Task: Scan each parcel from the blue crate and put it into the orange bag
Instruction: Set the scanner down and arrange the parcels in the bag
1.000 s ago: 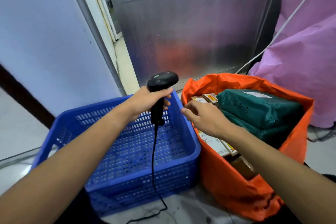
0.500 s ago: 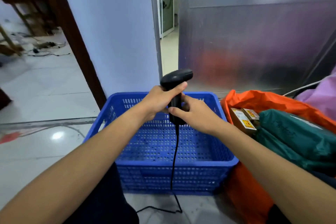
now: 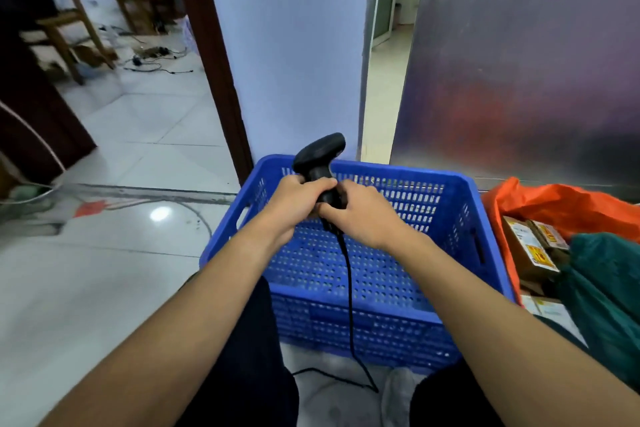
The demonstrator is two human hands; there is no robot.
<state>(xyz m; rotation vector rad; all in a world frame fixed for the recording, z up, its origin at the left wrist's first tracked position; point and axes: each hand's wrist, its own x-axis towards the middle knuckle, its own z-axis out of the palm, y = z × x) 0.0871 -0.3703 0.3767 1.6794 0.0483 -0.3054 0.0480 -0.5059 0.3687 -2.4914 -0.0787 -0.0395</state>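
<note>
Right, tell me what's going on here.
A person holds the black scanner over the blue crate with both hands: the left hand grips its handle, the right hand pinches it just below. No parcel shows in the crate. Cardboard boxes and a green parcel lie in the orange bag beside it.

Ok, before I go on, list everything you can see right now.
blue crate: one, blue, on the floor ahead; no parcel visible inside
scanner: one, black, held above the crate
cable: one, black, hanging from the scanner to the floor
orange bag: one, orange, right of the crate
cardboard boxes: at least two, brown with yellow labels, in the bag
green parcel: at least one, dark green, in the bag
metal panel: one, grey, behind crate and bag
wooden furniture: brown, far left room
left hand: grips the scanner's handle
right hand: grips the handle too
</note>
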